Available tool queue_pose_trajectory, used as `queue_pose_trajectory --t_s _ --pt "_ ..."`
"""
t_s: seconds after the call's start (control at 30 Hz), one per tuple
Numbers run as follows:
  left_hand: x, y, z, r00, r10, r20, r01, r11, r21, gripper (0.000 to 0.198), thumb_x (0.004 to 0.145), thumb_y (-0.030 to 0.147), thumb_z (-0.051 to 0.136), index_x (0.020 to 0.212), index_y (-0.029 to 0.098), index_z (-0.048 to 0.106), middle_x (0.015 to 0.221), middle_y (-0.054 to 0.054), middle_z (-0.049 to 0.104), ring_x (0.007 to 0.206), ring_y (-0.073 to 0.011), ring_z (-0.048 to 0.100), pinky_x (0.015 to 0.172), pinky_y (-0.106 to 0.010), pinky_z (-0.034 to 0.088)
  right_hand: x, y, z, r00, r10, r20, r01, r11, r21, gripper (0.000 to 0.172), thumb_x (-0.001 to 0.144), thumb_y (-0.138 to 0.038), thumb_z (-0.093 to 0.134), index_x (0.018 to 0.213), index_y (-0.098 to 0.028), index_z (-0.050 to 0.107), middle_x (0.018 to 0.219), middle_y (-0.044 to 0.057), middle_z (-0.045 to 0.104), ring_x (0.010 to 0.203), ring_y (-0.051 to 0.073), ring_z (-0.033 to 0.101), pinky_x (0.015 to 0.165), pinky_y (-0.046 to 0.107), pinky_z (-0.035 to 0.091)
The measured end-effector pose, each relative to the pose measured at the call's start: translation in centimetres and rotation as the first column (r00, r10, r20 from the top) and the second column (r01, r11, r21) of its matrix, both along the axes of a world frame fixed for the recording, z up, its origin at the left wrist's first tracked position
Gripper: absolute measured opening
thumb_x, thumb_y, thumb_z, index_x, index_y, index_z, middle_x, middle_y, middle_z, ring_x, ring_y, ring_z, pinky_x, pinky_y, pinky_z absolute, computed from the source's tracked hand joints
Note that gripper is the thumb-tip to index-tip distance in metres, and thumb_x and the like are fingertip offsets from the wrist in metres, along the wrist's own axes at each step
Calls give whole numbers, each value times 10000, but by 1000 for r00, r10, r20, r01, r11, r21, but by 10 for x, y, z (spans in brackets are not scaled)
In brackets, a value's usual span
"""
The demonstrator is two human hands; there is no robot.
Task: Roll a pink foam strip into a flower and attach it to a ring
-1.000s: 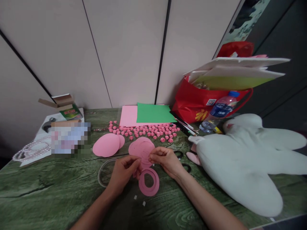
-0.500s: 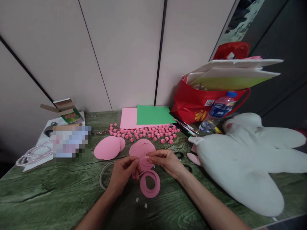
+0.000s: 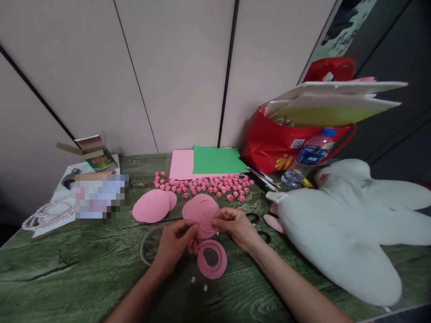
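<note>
Two pinches are at work over the middle of the table (image 3: 84, 273): my left hand (image 3: 175, 240) and my right hand (image 3: 236, 226) each have thumb pressed toward fingers, their tips near each other but apart. Pink shows at my left fingers, yet I cannot tell whether either pinch grips paper. Just beyond my fingertips lies a pile of pink paper discs (image 3: 199, 205), some with curved cut lines, and on the near side sits a pink ring (image 3: 224, 262). Small pink rolled pieces (image 3: 202, 185) spread farther off; a roll of tape (image 3: 142, 247) lies left, black loop handles (image 3: 268, 237) right. I judge the step in hand to be fine two-handed fingering of thin cut paper; the next move calls for light pressure and steady fingertips, since such paper could crease or tear.
</note>
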State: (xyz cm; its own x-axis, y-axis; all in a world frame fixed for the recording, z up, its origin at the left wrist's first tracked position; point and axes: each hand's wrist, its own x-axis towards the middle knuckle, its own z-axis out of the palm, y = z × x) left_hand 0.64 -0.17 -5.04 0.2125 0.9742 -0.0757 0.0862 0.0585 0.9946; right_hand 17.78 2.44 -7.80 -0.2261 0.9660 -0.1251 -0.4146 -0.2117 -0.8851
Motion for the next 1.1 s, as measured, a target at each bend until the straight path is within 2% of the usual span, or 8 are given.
queue_pose_trajectory --t_s 0.2,0.3,0.5,0.77,0.93,1.1 --pt "1 -1 1 1000 10 20 -9 1000 -14 235 759 311 557 621 127 600 497 8 592 374 -72 479 413 -190 381 -1 -1 2 999 -31 -31 30 999 -34 180 490 -184 785 615 -124 671 573 20 664 519 98 595 524 188 471" --pt "1 -1 3 999 25 28 -25 1000 -17 240 759 306 558 605 126 596 470 15 582 366 -69 474 415 -187 376 -1 -1 5 999 -1 -51 -3 998 -62 180 502 -179 779 645 -123 687 602 24 672 551 98 609 561 184 478" --pt "0 1 1 999 35 34 -35 999 -12 240 770 299 548 608 127 595 471 16 585 369 -67 478 423 -183 377 1 0 7 998 63 -23 -64 997 -32 208 525 -189 764 709 -117 699 849 85 687 687 128 632 648 209 489" --pt "1 0 0 999 -4 40 6 999 -31 228 761 312 553 633 129 599 520 4 605 382 -76 488 426 -193 382 1 2 0 1000 13 -23 -14 1000 -16 263 515 -198 771 747 -125 671 678 37 681 577 113 616 558 205 488" --pt "1 -1 2 1000 -15 18 15 1000 -23 222 766 308 545 647 130 604 527 3 606 390 -81 489 436 -201 388 0 0 0 1000 30 0 -30 999 10 206 519 -206 770 661 -125 645 593 0 652 506 91 586 519 194 479" --pt "2 -2 3 1000 -7 31 7 1000 -29 213 760 310 553 659 132 613 521 3 608 387 -83 489 433 -204 392 -1 -1 1 1000 5 4 -5 1000 -4 185 514 -211 776 630 -119 664 578 13 656 502 97 587 523 202 483"
